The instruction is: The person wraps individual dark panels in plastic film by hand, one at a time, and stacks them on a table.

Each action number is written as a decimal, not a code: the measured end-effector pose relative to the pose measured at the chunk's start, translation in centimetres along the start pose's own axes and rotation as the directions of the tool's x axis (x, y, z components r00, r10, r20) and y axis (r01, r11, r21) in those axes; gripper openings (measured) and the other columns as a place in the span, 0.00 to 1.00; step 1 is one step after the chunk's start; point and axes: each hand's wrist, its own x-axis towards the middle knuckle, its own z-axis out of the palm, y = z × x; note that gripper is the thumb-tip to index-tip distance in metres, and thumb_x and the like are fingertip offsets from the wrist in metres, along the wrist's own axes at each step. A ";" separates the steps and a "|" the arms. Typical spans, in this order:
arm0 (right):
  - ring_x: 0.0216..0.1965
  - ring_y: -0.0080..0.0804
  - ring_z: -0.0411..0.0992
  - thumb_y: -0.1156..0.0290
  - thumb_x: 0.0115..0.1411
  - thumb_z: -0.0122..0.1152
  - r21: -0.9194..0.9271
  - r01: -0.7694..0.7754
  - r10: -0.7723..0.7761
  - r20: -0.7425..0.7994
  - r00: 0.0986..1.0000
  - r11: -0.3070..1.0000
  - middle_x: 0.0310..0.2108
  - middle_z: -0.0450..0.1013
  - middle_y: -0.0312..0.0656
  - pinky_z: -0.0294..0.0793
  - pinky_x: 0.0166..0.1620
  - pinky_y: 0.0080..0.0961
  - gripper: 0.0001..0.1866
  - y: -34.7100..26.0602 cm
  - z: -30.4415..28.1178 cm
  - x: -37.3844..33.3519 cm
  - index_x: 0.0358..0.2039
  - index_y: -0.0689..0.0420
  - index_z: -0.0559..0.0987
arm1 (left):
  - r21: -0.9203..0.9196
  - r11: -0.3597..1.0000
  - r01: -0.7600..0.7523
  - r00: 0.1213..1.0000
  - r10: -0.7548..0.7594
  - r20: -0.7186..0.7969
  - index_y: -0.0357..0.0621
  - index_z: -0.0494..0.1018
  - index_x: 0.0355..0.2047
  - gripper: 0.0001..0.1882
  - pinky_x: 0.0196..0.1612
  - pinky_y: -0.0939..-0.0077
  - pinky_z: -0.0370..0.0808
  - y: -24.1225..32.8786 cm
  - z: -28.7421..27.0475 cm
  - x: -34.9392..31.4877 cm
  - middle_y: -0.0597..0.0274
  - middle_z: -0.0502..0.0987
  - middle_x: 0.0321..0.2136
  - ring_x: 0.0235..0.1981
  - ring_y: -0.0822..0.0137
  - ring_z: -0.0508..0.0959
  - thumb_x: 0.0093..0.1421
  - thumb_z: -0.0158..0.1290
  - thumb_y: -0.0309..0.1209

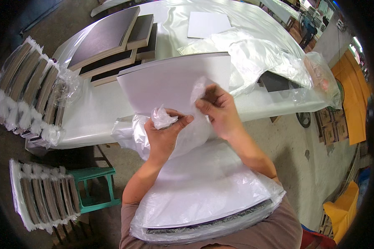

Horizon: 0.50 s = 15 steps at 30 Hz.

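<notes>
Against my torso leans a flat block in a clear plastic bag point(207, 195), with a white sheet on its upper face and a dark patterned edge along the bottom. The bag's open end lies bunched at the table's near edge. My left hand point(166, 128) is closed on gathered plastic, a crumpled tuft sticking up between thumb and fingers. To its right and slightly higher, my right hand point(216, 108) pinches another wisp of clear plastic. Just beyond both hands, a white-faced board point(174, 81) stands tilted on the table.
Dark-topped thick blocks point(106, 39) are piled at the table's far left. Bagged blocks point(31, 89) stand in a row at the left, with more point(47, 197) beside a green stool point(97, 186). A white sheet point(209, 25) and loose plastic point(262, 58) lie on the plastic-covered table point(91, 128).
</notes>
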 end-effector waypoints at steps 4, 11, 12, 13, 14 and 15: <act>0.28 0.19 0.68 0.84 0.47 0.54 0.117 0.109 -0.106 -0.026 0.994 0.987 0.30 0.70 0.35 0.66 0.33 0.13 0.21 -0.3 -2.4 0.9 0.43 0.57 0.65 | -0.229 0.953 0.198 0.975 -0.215 -0.052 0.39 0.71 0.28 0.09 0.22 0.86 0.62 0.0 -1.8 0.8 0.70 0.69 0.18 0.18 0.80 0.65 0.47 0.58 0.27; 0.32 0.19 0.68 0.83 0.51 0.50 -0.284 0.152 -0.131 0.090 0.987 0.947 0.33 0.72 0.42 0.62 0.31 0.11 0.23 -2.4 -0.5 -0.4 0.48 0.56 0.61 | -0.033 0.953 0.300 0.927 -0.283 0.247 0.39 0.71 0.30 0.10 0.30 0.85 0.67 0.5 0.2 1.2 0.69 0.73 0.24 0.25 0.79 0.70 0.47 0.57 0.27; 0.33 0.20 0.68 0.82 0.51 0.50 -0.369 0.167 -0.171 0.023 0.985 0.914 0.33 0.73 0.41 0.63 0.32 0.12 0.23 -2.8 -0.7 -0.5 0.49 0.56 0.61 | -0.051 0.947 0.316 0.937 -0.303 0.175 0.40 0.72 0.29 0.09 0.30 0.85 0.67 0.2 -0.1 1.3 0.69 0.73 0.23 0.25 0.79 0.70 0.47 0.57 0.27; 0.33 0.21 0.68 0.81 0.51 0.50 -0.455 0.172 -0.215 -0.044 0.976 0.874 0.33 0.73 0.41 0.63 0.33 0.12 0.23 -3.0 -1.1 -0.5 0.49 0.56 0.60 | -0.109 0.947 0.302 0.951 -0.291 0.104 0.40 0.71 0.27 0.08 0.29 0.86 0.67 0.2 -0.5 1.2 0.69 0.73 0.21 0.25 0.79 0.70 0.46 0.58 0.26; 0.33 0.22 0.68 0.80 0.51 0.52 -0.386 0.196 -0.250 -0.094 0.964 0.902 0.34 0.72 0.41 0.63 0.35 0.14 0.24 -3.0 -1.9 -0.2 0.49 0.56 0.60 | -0.108 0.968 0.228 0.973 -0.222 0.065 0.41 0.70 0.25 0.07 0.24 0.87 0.62 0.0 -0.7 1.2 0.70 0.71 0.19 0.21 0.81 0.67 0.46 0.58 0.26; 0.34 0.23 0.68 0.79 0.51 0.53 -0.315 0.223 -0.279 -0.145 0.949 0.923 0.34 0.72 0.40 0.63 0.38 0.15 0.25 -3.0 -2.8 0.4 0.50 0.55 0.59 | -0.104 0.983 0.154 0.988 -0.152 0.025 0.42 0.69 0.24 0.07 0.20 0.87 0.58 -0.3 -0.8 1.2 0.71 0.69 0.17 0.17 0.82 0.63 0.47 0.57 0.26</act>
